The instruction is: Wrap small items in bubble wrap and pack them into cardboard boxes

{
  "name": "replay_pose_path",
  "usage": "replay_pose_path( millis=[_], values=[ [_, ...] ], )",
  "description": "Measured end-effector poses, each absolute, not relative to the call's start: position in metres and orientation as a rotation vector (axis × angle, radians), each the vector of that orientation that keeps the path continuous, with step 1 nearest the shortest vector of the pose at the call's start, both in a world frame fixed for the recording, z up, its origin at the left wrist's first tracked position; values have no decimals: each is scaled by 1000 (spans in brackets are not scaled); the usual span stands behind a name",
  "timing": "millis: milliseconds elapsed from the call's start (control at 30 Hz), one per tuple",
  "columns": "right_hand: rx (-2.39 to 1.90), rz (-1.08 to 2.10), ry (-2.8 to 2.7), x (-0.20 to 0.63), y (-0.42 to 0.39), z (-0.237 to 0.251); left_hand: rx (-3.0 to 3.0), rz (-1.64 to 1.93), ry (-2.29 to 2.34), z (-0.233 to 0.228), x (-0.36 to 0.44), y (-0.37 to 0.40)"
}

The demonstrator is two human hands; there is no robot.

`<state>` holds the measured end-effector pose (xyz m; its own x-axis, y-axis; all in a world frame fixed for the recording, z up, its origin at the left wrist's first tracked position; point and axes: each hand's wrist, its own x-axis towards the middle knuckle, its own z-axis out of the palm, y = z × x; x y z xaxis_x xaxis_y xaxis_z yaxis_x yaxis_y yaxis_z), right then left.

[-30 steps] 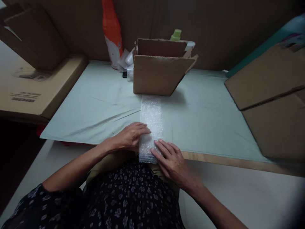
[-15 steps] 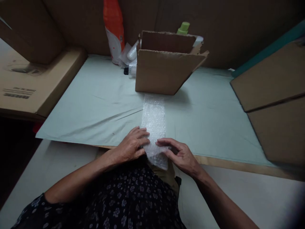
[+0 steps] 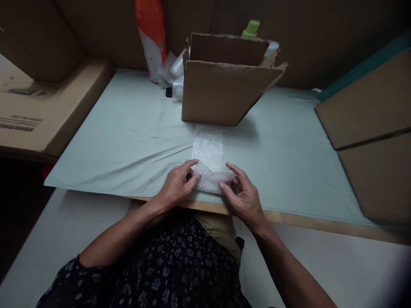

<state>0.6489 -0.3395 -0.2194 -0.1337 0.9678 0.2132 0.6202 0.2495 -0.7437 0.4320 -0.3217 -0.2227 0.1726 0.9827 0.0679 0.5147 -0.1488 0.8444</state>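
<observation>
A strip of clear bubble wrap [image 3: 208,147] lies on the pale green table cover [image 3: 128,137], running from the table's near edge toward an open cardboard box [image 3: 221,92]. Its near end is folded over into a small roll. My left hand [image 3: 176,186] grips the left side of that roll with thumb and fingers. My right hand [image 3: 242,194] pinches the right side. Whether anything is inside the roll is hidden.
Behind the box stand an orange bottle [image 3: 150,38], a green-capped bottle [image 3: 250,29] and small clear bottles [image 3: 175,77]. A flat carton [image 3: 38,107] lies at the left; cardboard sheets [image 3: 369,111] lean at the right. The wooden table edge [image 3: 305,220] runs near my lap.
The near end of the bubble wrap, which hung over the table edge, has been lifted and folded forward onto the table. Both hands moved from pressing flat to gripping the roll's sides.
</observation>
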Motion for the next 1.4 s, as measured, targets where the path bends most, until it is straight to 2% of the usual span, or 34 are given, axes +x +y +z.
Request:
replay_pose_path(
  millis=[233, 367, 533, 800, 1033, 1400],
  values=[
    [-1529, 299, -1995, 650, -330, -233, 1844, 945, 1520, -228, 439, -316],
    [-1412, 114, -2036, 652, -339, -224, 1885, 937, 1539, -232, 441, -318],
    [-1149, 161, -2374, 642, -335, -214, 1934, 1005, 1569, -235, 443, -321],
    [-1049, 139, -2560, 646, -326, -225, 2179, 1039, 1621, -238, 435, -324],
    [-1018, -36, -2616, 639, -319, -222, 2395, 1036, 1273, -230, 410, -339],
    [-1055, 518, -2540, 645, -283, -208, 2424, 871, 1211, -234, 421, -330]
  ],
)
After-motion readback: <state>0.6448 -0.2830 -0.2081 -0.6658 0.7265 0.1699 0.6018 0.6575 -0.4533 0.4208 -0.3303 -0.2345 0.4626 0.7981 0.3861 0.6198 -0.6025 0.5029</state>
